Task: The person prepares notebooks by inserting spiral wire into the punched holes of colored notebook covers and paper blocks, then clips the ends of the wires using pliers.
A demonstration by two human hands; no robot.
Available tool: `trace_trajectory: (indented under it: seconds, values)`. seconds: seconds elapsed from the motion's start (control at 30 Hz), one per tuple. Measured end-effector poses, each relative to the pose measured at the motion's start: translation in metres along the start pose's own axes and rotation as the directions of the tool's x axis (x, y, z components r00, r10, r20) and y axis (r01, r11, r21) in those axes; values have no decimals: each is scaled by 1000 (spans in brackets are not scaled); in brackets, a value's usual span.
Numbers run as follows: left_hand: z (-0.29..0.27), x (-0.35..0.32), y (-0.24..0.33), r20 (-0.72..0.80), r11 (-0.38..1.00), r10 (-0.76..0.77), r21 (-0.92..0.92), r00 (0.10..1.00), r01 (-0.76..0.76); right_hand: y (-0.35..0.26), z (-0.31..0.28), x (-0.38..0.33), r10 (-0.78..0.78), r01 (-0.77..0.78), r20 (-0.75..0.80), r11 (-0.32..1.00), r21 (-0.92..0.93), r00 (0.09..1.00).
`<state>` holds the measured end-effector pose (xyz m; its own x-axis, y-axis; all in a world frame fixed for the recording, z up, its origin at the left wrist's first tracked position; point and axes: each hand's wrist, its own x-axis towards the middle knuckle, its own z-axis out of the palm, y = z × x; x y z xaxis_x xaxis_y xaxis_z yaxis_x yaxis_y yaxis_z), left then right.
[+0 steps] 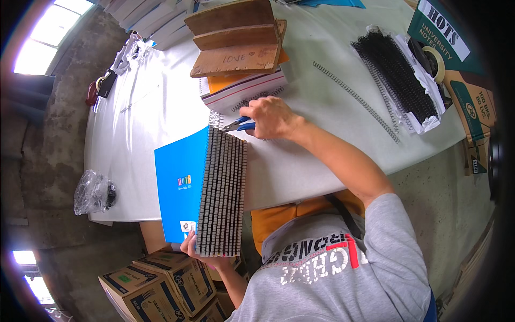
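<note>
A thick stack of spiral-bound notebooks with bright blue card covers [179, 182] stands on edge at the near rim of the white-covered bench [300, 166], its many grey wire coils [222, 190] packed side by side in long ribbed rows facing up. The left hand [199, 251] props the stack from below, fingers [189, 236] curled around its lower corner, thumb on the blue cover. At the far end of the coils, the right hand [272, 118] grips a small pair of blue-handled pliers [240, 124], fingers pressed together around the handles, the metal tips just at the topmost loop of wire. Just beyond these fingers lie a pile of white-edged notebooks [244, 88] and worn wooden boards [236, 37].
</note>
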<state>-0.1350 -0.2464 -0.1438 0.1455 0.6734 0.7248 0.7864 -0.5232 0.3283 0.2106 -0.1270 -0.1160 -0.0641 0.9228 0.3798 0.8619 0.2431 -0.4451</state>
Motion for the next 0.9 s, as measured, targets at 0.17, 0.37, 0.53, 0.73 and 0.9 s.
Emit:
trace_trajectory:
  seconds: [0.17,0.37,0.53,0.73,0.9]
  values:
    - [6,5,5,-68,998,-51,-31,996,49,-7,-9,3,34,-34,8,999,-17,999]
    - [8,4,4,-97,998,-36,-49,995,31,-4,-16,2,22,-27,-137,999,-33,990]
    - [8,5,6,-110,996,-47,-76,993,39,-12,-13,7,55,-52,30,993,-105,998]
    - [8,3,3,-105,999,-11,-40,994,7,-10,-16,5,59,-55,60,996,-65,996]
    - [8,2,2,-100,999,-19,-42,995,15,-8,-10,5,27,-26,28,998,-56,999]
